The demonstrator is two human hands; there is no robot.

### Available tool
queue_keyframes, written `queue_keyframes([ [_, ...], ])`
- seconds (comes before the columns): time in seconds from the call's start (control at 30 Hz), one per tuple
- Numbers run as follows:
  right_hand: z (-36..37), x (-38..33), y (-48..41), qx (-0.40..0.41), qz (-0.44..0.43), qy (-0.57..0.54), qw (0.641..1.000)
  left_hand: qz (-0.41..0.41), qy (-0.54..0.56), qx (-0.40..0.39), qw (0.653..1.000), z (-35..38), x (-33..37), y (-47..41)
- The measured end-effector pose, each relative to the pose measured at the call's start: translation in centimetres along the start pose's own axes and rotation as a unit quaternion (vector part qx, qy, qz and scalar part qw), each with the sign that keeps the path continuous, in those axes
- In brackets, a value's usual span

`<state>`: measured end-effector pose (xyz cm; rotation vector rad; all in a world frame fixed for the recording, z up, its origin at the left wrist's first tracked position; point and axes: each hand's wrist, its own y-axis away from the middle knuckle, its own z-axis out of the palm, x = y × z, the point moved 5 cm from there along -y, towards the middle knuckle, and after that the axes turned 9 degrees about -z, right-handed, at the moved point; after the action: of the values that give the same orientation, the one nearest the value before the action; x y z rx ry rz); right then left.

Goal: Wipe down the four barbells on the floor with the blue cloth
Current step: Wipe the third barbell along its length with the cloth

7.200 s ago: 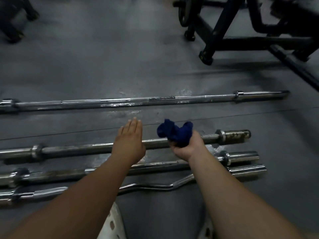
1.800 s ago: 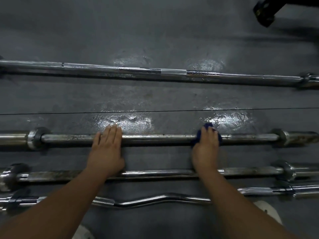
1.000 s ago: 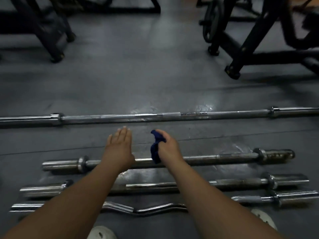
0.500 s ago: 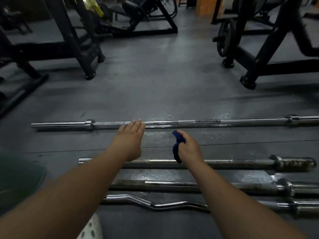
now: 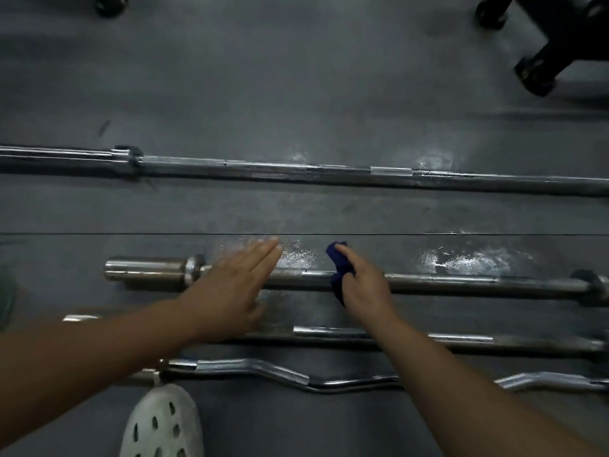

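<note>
4 bars lie side by side on the grey floor: a long barbell farthest, a short barbell, a third barbell and a curl bar nearest. The right hand presses the bunched blue cloth onto the short barbell's shaft, its grip closed on the cloth. The left hand stretches flat over the same shaft by its left collar, grip wide.

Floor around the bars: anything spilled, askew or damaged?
Yes. Shiny, wet-looking patches lie on the floor just beyond the bar where the right hand holds the cloth. All four lie roughly parallel; nothing looks damaged.
</note>
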<state>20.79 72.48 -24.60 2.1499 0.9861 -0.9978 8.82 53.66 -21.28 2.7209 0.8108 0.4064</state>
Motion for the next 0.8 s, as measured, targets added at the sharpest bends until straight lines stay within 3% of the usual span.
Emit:
queue_keyframes([
  [0.2, 2.3, 3.3, -1.2, -0.001, -0.031, 0.056, 0.998, 0.002, 0.012, 0.003, 1.0, 5.4, -2.2, -4.6],
  [0.33, 2.4, 7.7, -1.4, 0.113, 0.044, 0.134, 0.983, 0.016, -0.006, -0.009, 1.0, 8.7, -2.9, -5.3],
  [0.4, 4.4, 7.5, -0.9, 0.139, 0.033, 0.204, 0.969, 0.016, -0.015, -0.026, 0.999, 10.2, -3.0, -5.1],
  [0.5, 9.2, 4.2, -0.8, 0.025, -0.079, 0.243, 0.967, 0.015, -0.026, -0.033, 0.999, 11.4, -3.0, -5.0],
  [0.6, 7.7, 4.6, -1.4, -0.051, -0.174, 0.285, 0.941, 0.019, -0.03, -0.026, 0.999, 11.3, -3.1, -5.0],
  [0.63, 5.9, 6.1, -1.4, -0.031, -0.16, 0.3, 0.94, 0.021, -0.032, -0.026, 0.999, 11.2, -3.2, -5.0],
  [0.73, 1.1, 10.1, -0.2, 0.121, 0.02, 0.28, 0.952, 0.016, -0.033, -0.022, 0.999, 11.4, -3.2, -5.0],
  [0.8, 3.8, 8.4, 0.0, 0.149, 0.036, 0.255, 0.955, 0.007, -0.036, -0.016, 0.999, 11.6, -2.8, -5.0],
])
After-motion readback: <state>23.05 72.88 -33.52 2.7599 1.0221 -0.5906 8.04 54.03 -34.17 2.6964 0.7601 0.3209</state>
